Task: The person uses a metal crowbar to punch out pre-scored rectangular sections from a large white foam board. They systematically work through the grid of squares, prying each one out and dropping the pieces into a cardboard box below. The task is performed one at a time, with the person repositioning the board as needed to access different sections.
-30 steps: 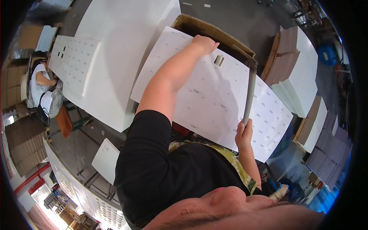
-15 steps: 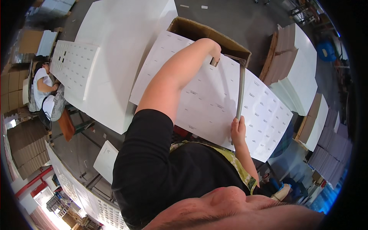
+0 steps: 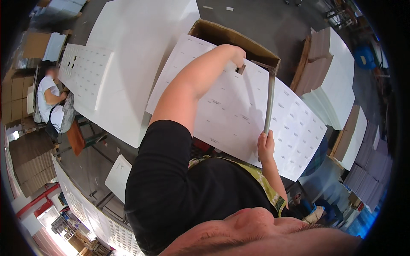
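Observation:
A white printed sheet (image 3: 230, 115) with rows of small marks lies in front of me. My left hand (image 3: 238, 54) is at its far edge, fingers curled down and pressed together beside a small rectangular cut-out (image 3: 241, 69). Whatever those fingers hold, if anything, is hidden. My right hand (image 3: 265, 146) is closed around the near end of a long grey rod (image 3: 270, 100). The rod runs away from me across the sheet, and its far end meets an angled piece near the corner of a long open cardboard box (image 3: 232, 33).
A large white board (image 3: 128, 55) lies to the left. Beyond it, a person in a white top (image 3: 52, 98) sits by another printed sheet (image 3: 85, 70). Stacks of boards (image 3: 318, 72) stand on the right. A white stool-like panel (image 3: 118, 179) is at lower left.
My left hand has shifted slightly up, and more of the cut-out shows. The right hand keeps its grip on the rod. At far left, the seated person's head has come up.

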Demonstrator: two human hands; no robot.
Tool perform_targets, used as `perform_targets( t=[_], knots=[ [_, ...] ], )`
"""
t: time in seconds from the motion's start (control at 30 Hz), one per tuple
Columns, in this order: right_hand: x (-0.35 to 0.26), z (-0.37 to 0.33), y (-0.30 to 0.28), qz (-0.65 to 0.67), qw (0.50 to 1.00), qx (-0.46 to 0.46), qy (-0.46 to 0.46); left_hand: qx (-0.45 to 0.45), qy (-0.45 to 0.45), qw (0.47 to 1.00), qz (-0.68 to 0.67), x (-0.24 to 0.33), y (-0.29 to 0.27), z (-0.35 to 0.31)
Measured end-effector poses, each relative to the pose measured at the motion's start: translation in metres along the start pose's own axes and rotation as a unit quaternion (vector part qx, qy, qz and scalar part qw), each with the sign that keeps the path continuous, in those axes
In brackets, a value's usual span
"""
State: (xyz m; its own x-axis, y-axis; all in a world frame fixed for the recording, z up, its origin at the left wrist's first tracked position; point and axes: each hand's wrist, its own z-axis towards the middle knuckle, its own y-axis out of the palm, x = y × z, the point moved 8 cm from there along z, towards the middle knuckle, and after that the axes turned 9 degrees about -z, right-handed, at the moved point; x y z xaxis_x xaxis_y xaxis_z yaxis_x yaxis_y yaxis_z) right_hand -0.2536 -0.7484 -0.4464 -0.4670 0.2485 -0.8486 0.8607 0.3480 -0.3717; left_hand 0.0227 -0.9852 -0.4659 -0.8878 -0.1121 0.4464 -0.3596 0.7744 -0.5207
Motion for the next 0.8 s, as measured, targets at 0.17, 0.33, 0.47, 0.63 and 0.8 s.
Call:
perform_targets(
  t=[0.17, 0.33, 0.47, 0.63, 0.8],
  knots=[
    [-0.001, -0.003, 0.002, -0.029, 0.999, 0.004, -0.018, 0.026, -0.007, 1.000, -0.004, 0.007, 0.002, -0.008],
    [0.002, -0.005, 0.004, 0.004, 1.000, -0.012, -0.003, 0.009, 0.000, 1.000, -0.018, 0.007, 0.007, -0.005],
    [0.001, -0.005, 0.003, 0.014, 1.000, -0.008, -0.004, 0.001, -0.018, 0.999, -0.028, 0.003, 0.007, 0.005],
    [0.001, -0.005, 0.003, 0.009, 1.000, -0.007, -0.008, 0.094, -0.116, 0.986, 0.078, 0.003, 0.007, 0.005],
    [0.001, -0.008, 0.000, 0.016, 1.000, -0.007, -0.006, 0.098, -0.018, 0.995, 0.000, -0.003, 0.003, 0.001]
  ],
)
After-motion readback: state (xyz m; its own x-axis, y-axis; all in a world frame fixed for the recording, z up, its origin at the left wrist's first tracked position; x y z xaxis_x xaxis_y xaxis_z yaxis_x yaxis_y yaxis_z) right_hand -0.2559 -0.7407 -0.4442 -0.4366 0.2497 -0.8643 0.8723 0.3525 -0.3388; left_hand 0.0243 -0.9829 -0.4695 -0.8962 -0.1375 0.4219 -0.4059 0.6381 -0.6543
